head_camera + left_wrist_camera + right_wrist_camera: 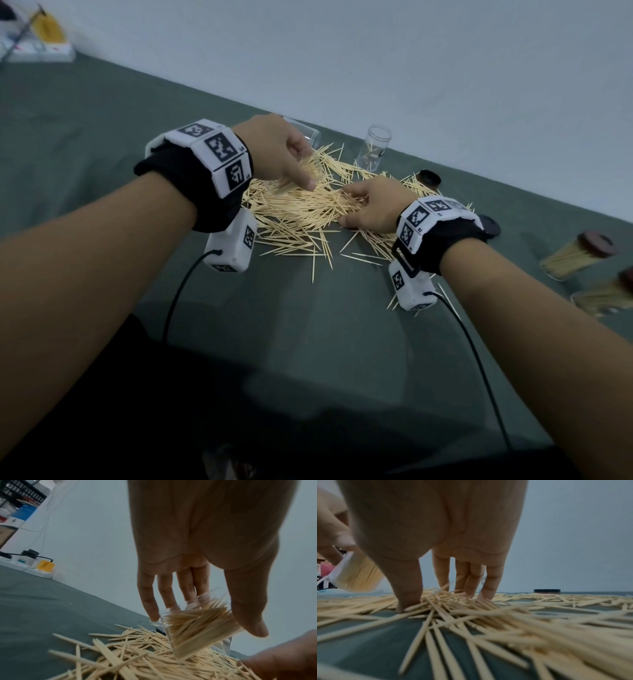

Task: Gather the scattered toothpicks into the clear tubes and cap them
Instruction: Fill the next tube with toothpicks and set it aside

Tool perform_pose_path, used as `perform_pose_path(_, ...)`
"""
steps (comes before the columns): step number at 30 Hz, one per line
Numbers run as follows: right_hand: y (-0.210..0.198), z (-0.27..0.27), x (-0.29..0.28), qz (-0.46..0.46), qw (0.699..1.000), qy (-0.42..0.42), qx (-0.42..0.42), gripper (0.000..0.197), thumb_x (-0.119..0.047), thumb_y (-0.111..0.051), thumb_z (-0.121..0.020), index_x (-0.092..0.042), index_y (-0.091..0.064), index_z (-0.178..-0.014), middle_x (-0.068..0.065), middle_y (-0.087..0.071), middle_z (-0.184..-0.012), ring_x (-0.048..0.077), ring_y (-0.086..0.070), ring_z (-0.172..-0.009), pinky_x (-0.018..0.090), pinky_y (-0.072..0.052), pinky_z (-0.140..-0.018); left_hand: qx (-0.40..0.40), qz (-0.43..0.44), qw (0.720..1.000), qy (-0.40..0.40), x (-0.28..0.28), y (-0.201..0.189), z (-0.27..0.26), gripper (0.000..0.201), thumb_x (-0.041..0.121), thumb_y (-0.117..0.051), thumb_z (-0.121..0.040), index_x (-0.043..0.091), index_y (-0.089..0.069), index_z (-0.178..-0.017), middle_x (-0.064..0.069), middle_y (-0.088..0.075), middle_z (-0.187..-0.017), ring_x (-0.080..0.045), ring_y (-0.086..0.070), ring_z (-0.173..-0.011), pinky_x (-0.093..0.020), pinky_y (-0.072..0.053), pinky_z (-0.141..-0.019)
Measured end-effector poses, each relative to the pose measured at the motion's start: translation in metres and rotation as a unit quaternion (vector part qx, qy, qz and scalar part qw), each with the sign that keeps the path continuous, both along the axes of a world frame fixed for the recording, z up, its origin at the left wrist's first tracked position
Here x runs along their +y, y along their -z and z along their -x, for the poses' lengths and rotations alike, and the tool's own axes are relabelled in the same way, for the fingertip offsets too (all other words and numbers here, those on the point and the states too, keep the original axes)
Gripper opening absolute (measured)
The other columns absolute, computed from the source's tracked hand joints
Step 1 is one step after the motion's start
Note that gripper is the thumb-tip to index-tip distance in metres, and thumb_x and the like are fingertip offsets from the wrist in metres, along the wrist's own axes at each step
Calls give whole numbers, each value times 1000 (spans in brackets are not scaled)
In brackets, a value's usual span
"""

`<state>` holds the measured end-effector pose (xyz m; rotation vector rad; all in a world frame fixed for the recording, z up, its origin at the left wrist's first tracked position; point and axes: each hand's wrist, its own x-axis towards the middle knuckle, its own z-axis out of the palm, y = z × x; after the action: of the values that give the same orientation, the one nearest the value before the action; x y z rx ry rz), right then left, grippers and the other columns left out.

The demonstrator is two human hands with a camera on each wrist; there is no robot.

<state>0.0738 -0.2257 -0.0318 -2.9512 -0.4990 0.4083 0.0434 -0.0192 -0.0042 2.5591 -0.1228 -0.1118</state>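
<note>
The toothpicks (301,212) lay in a loose heap on the green worktop (102,130), most with their long axes running roughly left to right. The left hand (284,150) gripped a tilted clear tube (197,628), already well filled, between thumb and fingers just above the heap's left side. The right hand (373,205) was nearer the heap's middle, its fingers (467,577) and thumb pressed down into the picks and drawn together around a bunch; whether any were lifted could not be told. The next handful would likely have to turn end-on to the tube's mouth. Beyond the heap stood an open, nearly empty tube (373,147), with a dark cap (430,178) near it. Two capped full tubes (579,257) lay well apart to the right.
</note>
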Motion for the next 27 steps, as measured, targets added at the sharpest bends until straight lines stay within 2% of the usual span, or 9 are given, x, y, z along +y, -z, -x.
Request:
perform_pose_path(3,-2,2,-1,7,1000,6,9,74,-55,-74,-77,-32,-47,-142,-3,-49,-145,21,-47,-131,34,-34,-108,0,0,1000,-1,0,0,0,58,51,-79,-71,27,-62,-121,10,-62,-113,-11,-56,-99,-27,-36,-81)
perform_pose_path(5,-4,3,0,13,1000,8,13,73,-50,-77,-76,-33,-49,-140,-3,-51,-143,21,-48,-130,33,-35,-106,0,-2,1000,-1,0,0,0,58,51,-79,-71,27,-62,-121,10,-62,-113,-11,-56,-99,-27,-36,-82)
perform_pose_path(8,-6,3,-1,8,1000,9,-3,66,-41,-78,-78,-33,-52,-138,-3,-56,-139,19,-53,-125,24,-36,-93,3,1,1000,0,0,0,0,59,50,-78,-71,26,-62,-122,9,-62,-114,-11,-55,-100,-27,-36,-82)
perform_pose_path(10,-7,3,-1,7,1000,10,-11,63,-39,-77,-80,-32,-53,-137,-3,-58,-136,19,-55,-122,23,-35,-88,3,0,1000,1,0,1,0,59,49,-78,-71,26,-62,-123,9,-62,-114,-11,-55,-99,-27,-36,-81)
perform_pose_path(15,-4,3,-3,9,1000,7,-29,67,-41,-75,-82,-29,-48,-142,-5,-57,-137,19,-53,-125,30,-39,-101,1,3,1000,2,1,2,-1,54,49,-80,-70,27,-63,-116,8,-62,-114,-12,-56,-100,-27,-36,-81)
perform_pose_path(19,-6,3,-9,33,999,5,-18,63,-45,-73,-82,-30,-51,-139,-3,-58,-136,20,-54,-123,28,-39,-95,1,2,1000,4,0,1,-1,58,49,-80,-70,26,-63,-120,9,-62,-113,-11,-56,-101,-27,-36,-81)
perform_pose_path(21,-9,3,-13,51,999,2,-12,63,-48,-73,-81,-29,-52,-138,-3,-57,-137,21,-53,-125,30,-40,-97,1,4,1000,4,0,1,0,60,49,-80,-70,26,-63,-123,10,-62,-114,-11,-56,-101,-26,-36,-81)
perform_pose_path(24,-10,1,-19,74,997,2,-2,66,-52,-73,-79,-30,-52,-138,-5,-56,-138,22,-52,-125,32,-40,-98,1,2,1000,3,-1,1,0,59,49,-80,-70,26,-64,-122,9,-63,-115,-12,-56,-102,-27,-37,-82)
perform_pose_path(27,-10,1,-22,78,997,-2,3,63,-49,-74,-80,-31,-53,-137,-5,-59,-133,20,-55,-120,30,-41,-94,4,-4,1000,6,-3,2,0,57,49,-80,-70,26,-63,-120,8,-63,-116,-12,-56,-102,-28,-36,-83)
